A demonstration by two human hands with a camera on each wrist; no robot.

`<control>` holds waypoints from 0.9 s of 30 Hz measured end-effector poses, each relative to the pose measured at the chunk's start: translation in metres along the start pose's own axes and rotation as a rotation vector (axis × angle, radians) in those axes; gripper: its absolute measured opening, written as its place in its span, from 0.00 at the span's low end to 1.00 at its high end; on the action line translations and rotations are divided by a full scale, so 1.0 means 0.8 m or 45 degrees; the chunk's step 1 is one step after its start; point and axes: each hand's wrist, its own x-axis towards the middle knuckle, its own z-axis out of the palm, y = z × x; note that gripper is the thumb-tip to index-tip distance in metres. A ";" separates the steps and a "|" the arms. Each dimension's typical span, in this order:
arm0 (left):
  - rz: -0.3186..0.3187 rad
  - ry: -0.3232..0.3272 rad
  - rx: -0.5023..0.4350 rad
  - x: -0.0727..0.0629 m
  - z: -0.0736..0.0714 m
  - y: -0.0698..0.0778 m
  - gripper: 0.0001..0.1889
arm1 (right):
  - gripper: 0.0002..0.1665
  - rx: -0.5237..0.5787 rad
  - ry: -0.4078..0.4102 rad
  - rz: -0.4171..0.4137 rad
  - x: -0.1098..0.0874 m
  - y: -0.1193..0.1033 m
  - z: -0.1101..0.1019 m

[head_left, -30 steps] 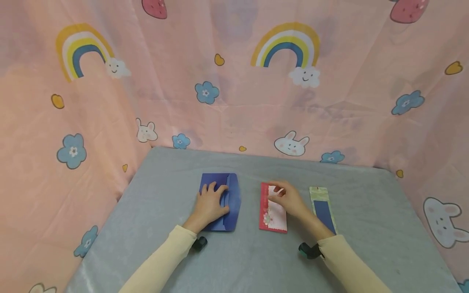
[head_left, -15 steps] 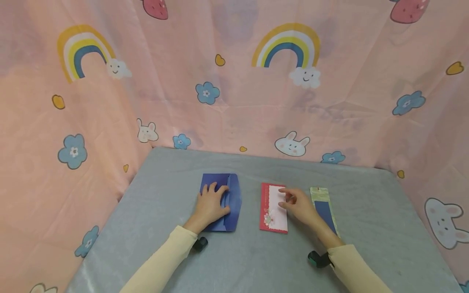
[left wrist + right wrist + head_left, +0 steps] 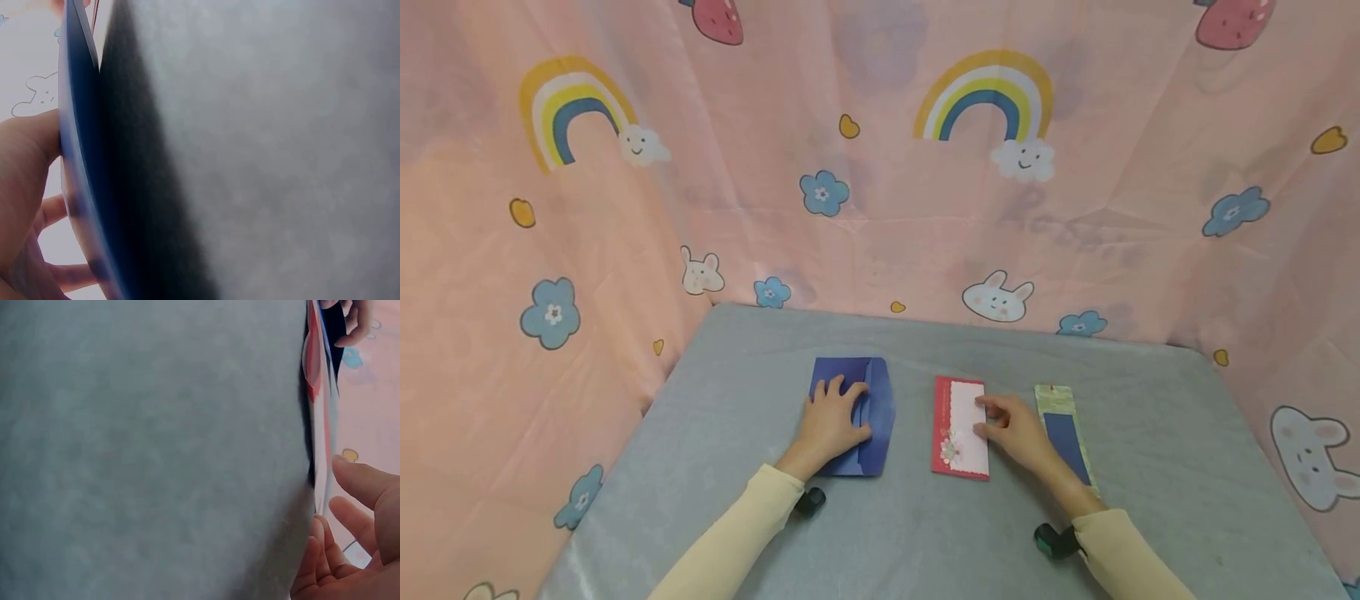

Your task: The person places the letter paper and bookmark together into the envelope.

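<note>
In the head view my left hand (image 3: 829,423) rests with spread fingers on a dark blue envelope (image 3: 878,417), whose flap lies unfolded to the right. The left wrist view shows the envelope (image 3: 84,125) edge-on, with the thumb against its face. A red card (image 3: 942,417) with a white scalloped panel and printed flowers lies to the right. My right hand (image 3: 1018,429) is at this card's right edge, thumb and index fingertips over the panel. In the right wrist view the card (image 3: 320,425) appears edge-on, the other fingertips low beside its near edge.
Right of the card a narrow yellow-green strip (image 3: 1056,398) with a dark blue panel lies on the grey cloth-covered table (image 3: 910,533), partly behind the right forearm. A pink patterned curtain (image 3: 887,250) encloses the back and sides.
My right hand has drawn back to the right, from over the middle of the red card to its right edge. The left hand, envelope and card have stayed in place.
</note>
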 end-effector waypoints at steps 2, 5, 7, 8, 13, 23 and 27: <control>-0.001 -0.002 -0.002 0.000 0.000 0.000 0.30 | 0.25 -0.013 0.005 -0.004 0.000 0.000 0.002; -0.002 -0.003 -0.005 0.001 0.000 0.001 0.30 | 0.26 -0.034 0.019 0.013 0.000 0.000 0.004; -0.002 -0.003 -0.005 0.001 0.001 0.001 0.30 | 0.26 -0.056 0.020 0.021 0.000 0.000 0.006; 0.001 0.001 -0.005 0.001 0.001 0.000 0.30 | 0.26 -0.065 0.019 0.027 0.000 0.000 0.007; 0.004 0.014 0.002 0.001 0.003 0.000 0.30 | 0.27 -0.118 0.016 0.043 0.001 -0.003 0.010; -0.002 0.008 0.004 0.002 0.005 -0.001 0.29 | 0.28 -0.218 -0.012 0.063 0.004 -0.012 0.010; 0.000 0.015 0.005 0.002 0.006 -0.002 0.29 | 0.28 -0.243 -0.014 0.086 0.004 -0.016 0.011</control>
